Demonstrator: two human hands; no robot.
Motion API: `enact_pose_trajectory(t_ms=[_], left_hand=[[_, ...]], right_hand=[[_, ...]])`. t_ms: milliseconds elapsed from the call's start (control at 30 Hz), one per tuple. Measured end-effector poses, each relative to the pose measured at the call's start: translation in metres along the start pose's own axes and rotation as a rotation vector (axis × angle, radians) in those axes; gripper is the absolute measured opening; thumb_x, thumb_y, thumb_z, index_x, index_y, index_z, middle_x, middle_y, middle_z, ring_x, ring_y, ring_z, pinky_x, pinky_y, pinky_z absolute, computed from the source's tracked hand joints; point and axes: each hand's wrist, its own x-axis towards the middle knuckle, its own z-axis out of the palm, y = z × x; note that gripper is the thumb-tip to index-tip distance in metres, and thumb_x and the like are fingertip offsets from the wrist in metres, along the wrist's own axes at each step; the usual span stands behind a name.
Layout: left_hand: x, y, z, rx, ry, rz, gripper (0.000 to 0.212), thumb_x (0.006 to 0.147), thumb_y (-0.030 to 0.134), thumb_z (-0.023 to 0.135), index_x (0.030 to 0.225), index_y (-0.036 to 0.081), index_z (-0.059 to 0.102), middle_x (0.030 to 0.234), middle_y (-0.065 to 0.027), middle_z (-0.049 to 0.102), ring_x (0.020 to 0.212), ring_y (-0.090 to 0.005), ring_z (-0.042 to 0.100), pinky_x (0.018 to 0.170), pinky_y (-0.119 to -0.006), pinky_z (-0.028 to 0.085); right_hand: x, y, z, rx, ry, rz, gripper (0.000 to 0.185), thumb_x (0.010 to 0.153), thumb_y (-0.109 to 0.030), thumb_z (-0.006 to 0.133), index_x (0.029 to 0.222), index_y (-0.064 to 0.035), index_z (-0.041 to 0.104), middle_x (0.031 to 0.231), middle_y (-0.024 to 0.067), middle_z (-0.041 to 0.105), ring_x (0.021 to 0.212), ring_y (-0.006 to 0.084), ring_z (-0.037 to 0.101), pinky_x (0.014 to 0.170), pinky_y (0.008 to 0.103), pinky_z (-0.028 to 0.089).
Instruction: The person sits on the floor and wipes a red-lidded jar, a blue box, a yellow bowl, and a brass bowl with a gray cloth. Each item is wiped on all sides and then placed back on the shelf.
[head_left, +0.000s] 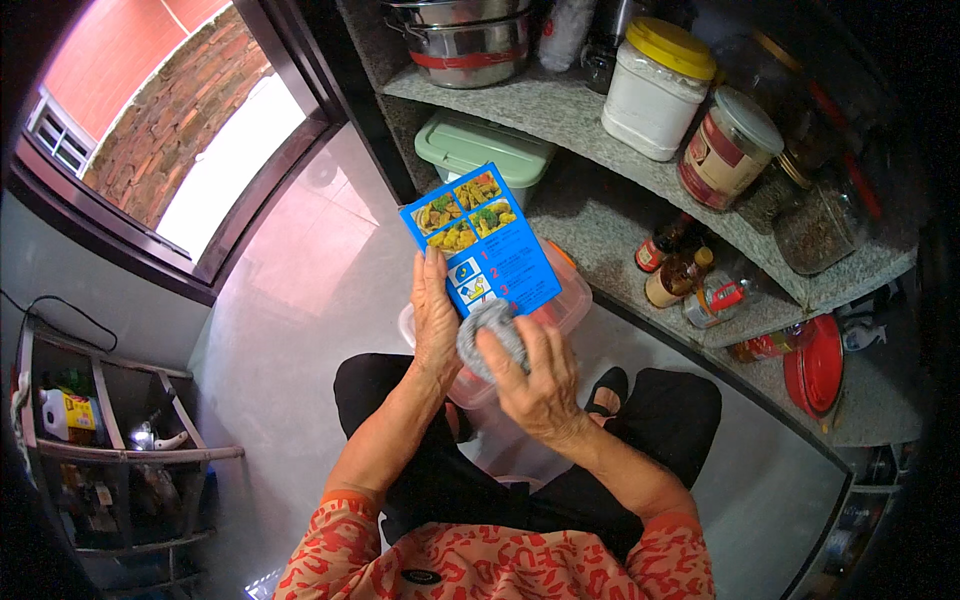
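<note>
A flat blue box (517, 255) printed with food pictures and writing is held up before me by my left hand (435, 322), which grips its left side. My right hand (536, 375) holds a crumpled grey cloth (487, 337) against the lower end of the box, covering part of the print. Below both hands, on the floor between my feet, is a clear plastic container (574, 296) with a pinkish tint. The hands and box hide much of it, so its contents are hard to make out.
Stone shelves (570, 112) on the right hold a steel pot (469, 45), a yellow-lidded jar (660, 86), a green-lidded bin (480, 142) and several bottles (679, 277). A red basin (814, 367) stands low at right. On the left are a rack (112, 450) and a doorway (300, 135).
</note>
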Motion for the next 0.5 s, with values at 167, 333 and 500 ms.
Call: enact_pose_trajectory(t_ms=[167,333,500], left_hand=[[-0.010,0.008,0.010,-0.147,-0.048,-0.156,0.050,0.093,0.045,0.045,0.123,0.005,0.044,0.107,-0.0128,0.061,0.091,-0.0218,0.064,0.079,-0.036,0.055],[-0.012,-0.002,0.011,-0.013,-0.077,-0.083,0.055,0.092,0.049,0.043,0.126,0.006,0.043,0.117,-0.0128,0.057,0.102,-0.0223,0.059,0.085,-0.038,0.052],[-0.016,0.001,0.016,0.024,-0.087,-0.083,0.055,0.092,0.049,0.043,0.126,0.006,0.043,0.117,-0.0123,0.057,0.101,-0.0214,0.060,0.086,-0.036,0.052]], right_hand=[[0.016,0.001,-0.006,0.030,0.028,-0.023,0.040,0.076,-0.016,0.060,0.115,-0.0125,0.057,0.106,0.0162,0.052,0.086,0.0298,0.052,0.068,0.0398,0.046],[0.039,0.028,-0.013,-0.084,0.112,0.108,0.042,0.072,-0.007,0.062,0.114,-0.0136,0.057,0.104,0.0157,0.053,0.085,0.0315,0.052,0.069,0.0421,0.045],[0.048,0.040,-0.019,-0.141,0.140,0.221,0.044,0.072,-0.004,0.061,0.114,-0.0164,0.058,0.107,0.0151,0.052,0.088,0.0315,0.052,0.073,0.0420,0.044]])
